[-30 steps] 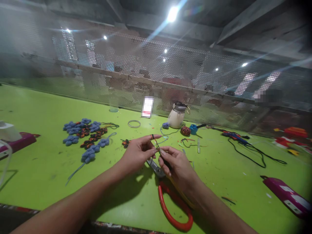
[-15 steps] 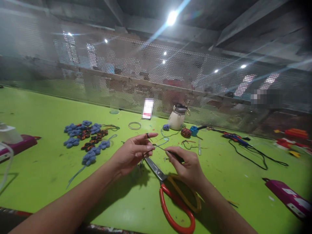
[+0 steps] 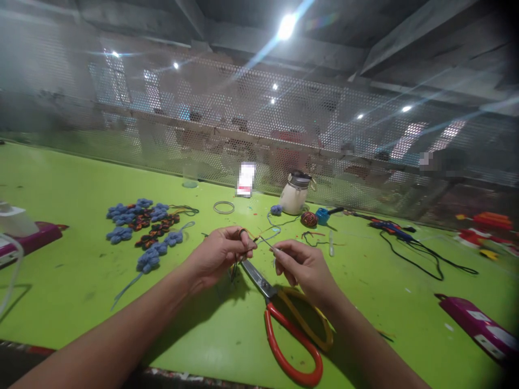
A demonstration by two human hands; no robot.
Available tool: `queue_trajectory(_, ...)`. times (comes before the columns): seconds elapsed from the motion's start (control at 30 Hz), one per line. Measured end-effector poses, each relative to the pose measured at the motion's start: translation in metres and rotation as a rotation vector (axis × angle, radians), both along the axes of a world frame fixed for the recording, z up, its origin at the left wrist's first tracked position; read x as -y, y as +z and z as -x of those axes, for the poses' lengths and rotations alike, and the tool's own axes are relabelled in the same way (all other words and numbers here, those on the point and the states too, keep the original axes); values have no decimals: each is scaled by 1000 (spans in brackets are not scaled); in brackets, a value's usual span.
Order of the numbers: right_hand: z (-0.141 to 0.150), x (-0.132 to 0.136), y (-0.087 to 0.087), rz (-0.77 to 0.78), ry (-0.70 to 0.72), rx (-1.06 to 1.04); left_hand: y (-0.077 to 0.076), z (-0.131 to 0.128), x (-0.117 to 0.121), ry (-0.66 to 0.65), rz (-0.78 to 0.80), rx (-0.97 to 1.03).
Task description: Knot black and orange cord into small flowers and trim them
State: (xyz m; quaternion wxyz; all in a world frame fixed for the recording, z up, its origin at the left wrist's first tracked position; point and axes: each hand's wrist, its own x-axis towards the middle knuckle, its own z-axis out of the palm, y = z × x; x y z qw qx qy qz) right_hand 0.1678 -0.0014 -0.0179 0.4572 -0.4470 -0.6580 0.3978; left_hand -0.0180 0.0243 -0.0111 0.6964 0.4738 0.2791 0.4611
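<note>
My left hand (image 3: 221,254) is closed in a pinch on a thin dark cord (image 3: 263,241), with a small ring on one finger. My right hand (image 3: 302,265) pinches the other end of the same cord, just to the right. Both hands hover above the green table (image 3: 73,270). Under them lie large scissors (image 3: 284,324) with one red and one yellow handle, blades pointing up-left toward my left hand.
Blue and orange-black knotted cord flowers (image 3: 141,227) lie at left. A white jar (image 3: 294,195), a ball of cord (image 3: 308,219), a ring (image 3: 224,207) and a glue gun with black cable (image 3: 391,229) sit near the perforated metal screen. Magenta cases (image 3: 474,324) lie at both sides.
My left forefinger has curled in from pointing out, closing the pinch. My right hand let the scissors rest on the table and moved slightly left toward my left hand.
</note>
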Motion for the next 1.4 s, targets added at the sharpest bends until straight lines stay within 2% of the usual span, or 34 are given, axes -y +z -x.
queue_trajectory(0.23,1,-2,-3,75,65,-95,-2,-3,0,2,8,-13)
queue_trajectory(0.43,5,3,2,105,152,-124,-2,-5,3,-31,-121,-80)
queue_trajectory(0.73,6,3,3,175,111,-117,-1,-11,7,29,-217,-219)
queue_trajectory(1.0,2,-2,-3,150,72,-126,-7,-15,7,149,-444,-360)
queue_trajectory(1.07,1,-4,-5,111,58,-118,-6,-12,5,149,-428,-355)
queue_trajectory(1.23,0,-5,-10,-1,-14,-42,-3,-6,-1,146,-278,-291)
queue_trajectory(1.4,5,-2,-10,-72,-36,29,-7,-11,-1,109,-226,-210)
